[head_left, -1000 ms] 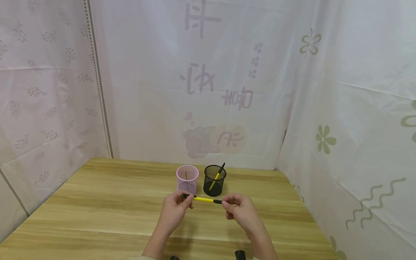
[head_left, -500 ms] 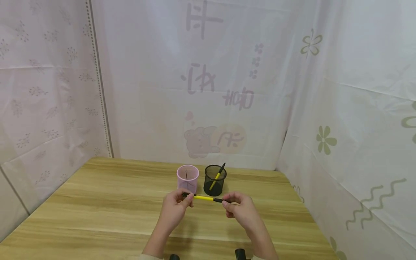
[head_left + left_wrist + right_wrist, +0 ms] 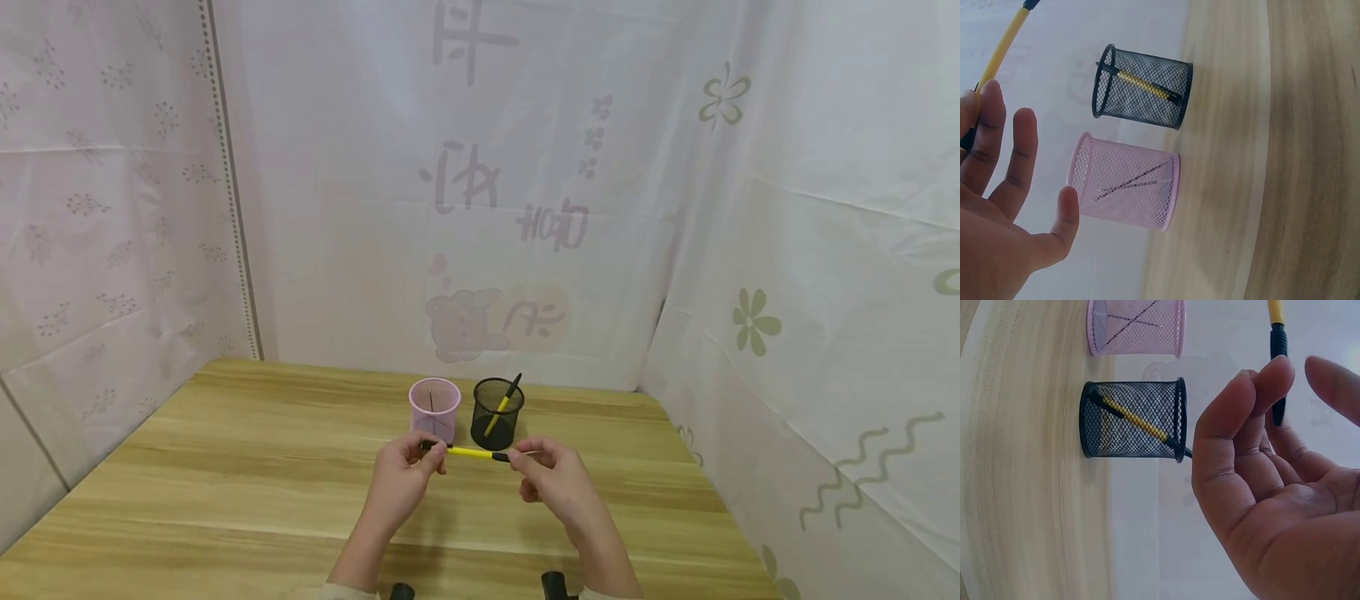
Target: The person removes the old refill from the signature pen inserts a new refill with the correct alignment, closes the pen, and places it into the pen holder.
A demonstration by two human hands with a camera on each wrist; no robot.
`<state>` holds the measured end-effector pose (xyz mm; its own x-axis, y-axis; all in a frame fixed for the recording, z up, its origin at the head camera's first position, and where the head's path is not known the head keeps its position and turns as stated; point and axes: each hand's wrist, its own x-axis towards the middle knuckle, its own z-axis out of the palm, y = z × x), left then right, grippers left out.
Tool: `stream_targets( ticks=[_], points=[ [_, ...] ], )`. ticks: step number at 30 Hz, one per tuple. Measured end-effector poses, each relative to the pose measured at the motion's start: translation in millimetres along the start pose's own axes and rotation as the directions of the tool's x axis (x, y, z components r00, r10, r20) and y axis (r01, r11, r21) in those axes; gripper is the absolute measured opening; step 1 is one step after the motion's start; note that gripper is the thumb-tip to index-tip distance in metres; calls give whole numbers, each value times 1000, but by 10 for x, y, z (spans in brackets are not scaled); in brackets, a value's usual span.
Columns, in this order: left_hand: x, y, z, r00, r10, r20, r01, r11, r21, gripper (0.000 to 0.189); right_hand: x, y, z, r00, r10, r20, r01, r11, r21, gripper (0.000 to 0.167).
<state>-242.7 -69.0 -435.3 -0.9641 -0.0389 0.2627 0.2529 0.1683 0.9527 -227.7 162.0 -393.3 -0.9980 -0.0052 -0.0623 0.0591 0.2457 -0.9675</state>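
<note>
A yellow pen [image 3: 471, 452] with black ends is held level in front of two mesh pen holders. My left hand [image 3: 400, 472] pinches its left black end between thumb and fingers; the other fingers spread loosely in the left wrist view. Around the opposite black end curl the fingers of my right hand [image 3: 557, 483], thumb tip right at it in the head view. In the right wrist view that black end [image 3: 1279, 344] runs in among the fingers, a small gap showing beside the thumb.
Behind the left hand stands a pink mesh pen holder [image 3: 435, 417] with thin dark sticks showing through it. To its right, a black mesh pen holder [image 3: 492, 433] contains another yellow-and-black pen [image 3: 512, 387]. Printed curtains [image 3: 345, 250] enclose the wooden table [image 3: 225, 467].
The right thumb now covers the pen's black tip, which showed between thumb and finger half a second ago. The pen and both hands sit slightly higher in view, as the camera tilts a little.
</note>
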Motion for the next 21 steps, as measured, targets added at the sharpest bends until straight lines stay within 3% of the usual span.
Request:
stream_targets(
  ticks=[13, 21],
  points=[
    [-22, 80, 7, 1000, 7, -9, -7, 1000, -15, 9, -12, 17, -12, 999, 32, 24, -33, 999, 2, 60],
    [-32, 74, 5, 1000, 2, 9, -2, 1000, -10, 12, 4, 58, -16, 999, 15, 34, -15, 1000, 17, 50]
  ],
)
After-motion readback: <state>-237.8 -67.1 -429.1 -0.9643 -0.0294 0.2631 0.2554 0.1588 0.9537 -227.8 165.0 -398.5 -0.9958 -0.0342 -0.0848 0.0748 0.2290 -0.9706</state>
